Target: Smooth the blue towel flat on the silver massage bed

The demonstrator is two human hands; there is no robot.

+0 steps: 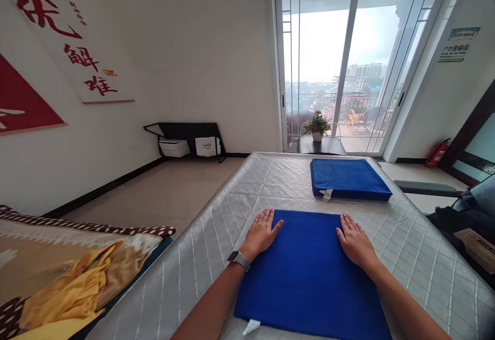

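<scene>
A blue cloth [305, 273], perhaps a towel, lies flat and squared on the quilted silver mattress [209, 242], with a white label at its near left corner. My left hand [262, 232] rests on its far left edge, fingers stretched forward and thumb on the fabric. At the far right edge, my right hand [356, 239] lies flat with its fingers out. Neither hand grips anything. Beyond them sits a neat stack of folded blue cloths [348, 175] with white labels showing at its front.
To the left, a patterned blanket [131, 273] carries a crumpled yellow cloth [73, 288]. Dark bags [460, 237] stand along the right side. Past the mattress is a chair [320, 146] with a potted plant [317, 127], before sliding glass doors. A fire extinguisher [436, 153] stands by the right wall.
</scene>
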